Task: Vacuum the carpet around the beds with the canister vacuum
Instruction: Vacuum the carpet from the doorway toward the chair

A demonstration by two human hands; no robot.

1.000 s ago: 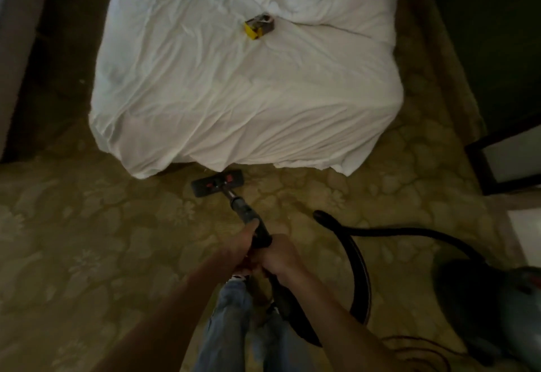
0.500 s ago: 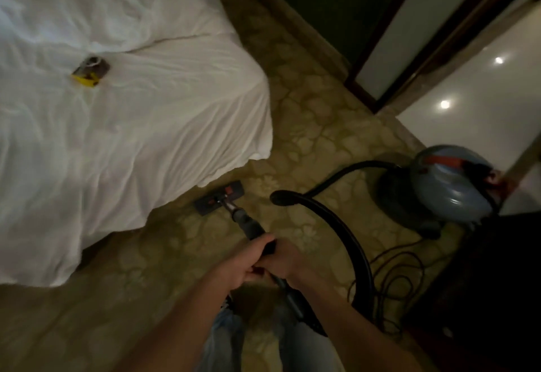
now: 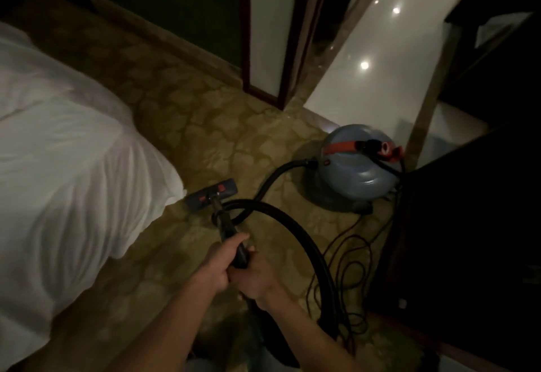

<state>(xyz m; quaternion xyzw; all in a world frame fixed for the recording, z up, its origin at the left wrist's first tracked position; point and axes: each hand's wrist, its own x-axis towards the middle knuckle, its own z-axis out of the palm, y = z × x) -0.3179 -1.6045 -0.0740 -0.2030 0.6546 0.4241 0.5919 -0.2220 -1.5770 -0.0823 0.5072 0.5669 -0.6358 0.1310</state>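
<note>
- Head view is showing two bare forearms reaching forward, with both hands meeting on the wand [image 3: 227, 226] of the canister vacuum.
- The left hand [image 3: 218, 263] is gripping the wand from the left, its fingers curling fully round the dark tube; it is sitting the farther forward of the two.
- The right hand [image 3: 254, 276] is clasping the same tube just behind and touching the left one, fingers closing round it.
- The wand is slanting down and away from the hands to the floor head [image 3: 211, 194], which is lying flat on the patterned carpet [image 3: 181, 125].
- The floor head is sitting just beside the corner of the bed [image 3: 64, 166], where the white sheet is hanging to the floor.
- The black hose [image 3: 304, 234] is arching out to the right of the hands, looping back near the wand and running on to the side of the canister [image 3: 357, 166].
- The blue-grey canister, with a red-orange band across its top, is standing on the carpet to the right of the floor head, at the edge of a glossy pale floor [image 3: 374, 58].
- A thin power cord [image 3: 351, 260] is lying in loose loops on the carpet between the hose and a dark cabinet [image 3: 468, 225].
</note>
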